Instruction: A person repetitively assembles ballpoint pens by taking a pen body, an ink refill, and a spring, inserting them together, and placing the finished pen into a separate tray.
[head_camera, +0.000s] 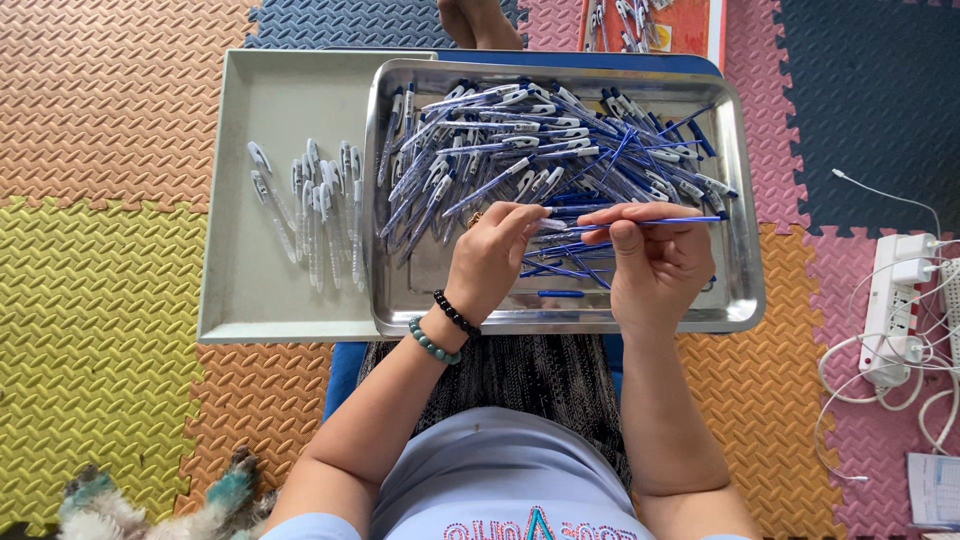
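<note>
Holding a thin blue refill (660, 221) level over the steel tray (745, 300), you keep it above the tray's near half, its tip pointing to the right. The tray is full of pen parts (520, 150): clear barrels with white clips lie heaped on the left, and blue pieces lie more to the right. Some loose blue refills (560, 270) rest on the bare metal under your hands.

The steel tray overlaps a grey plastic tray (260, 300) on its left, where a small row of clear barrels (315, 205) is laid side by side. Both trays sit on your lap, over a floor of foam puzzle mats (100, 300) in orange, yellow, pink and dark blue. On the right, a white power strip (895, 300) with white cables lies on the mat. A furry animal (150, 505) shows at the bottom left corner, cut off by the edge. At the top, an orange tray (680, 25) with more parts is also cut off.

Your left hand (490, 255) is curled, its fingertips pinched on a small clear piece that meets the left end of the refill; I cannot make out this piece well. Your right hand (655, 260) is half closed, with thumb and forefinger pressed on the refill near its middle.
</note>
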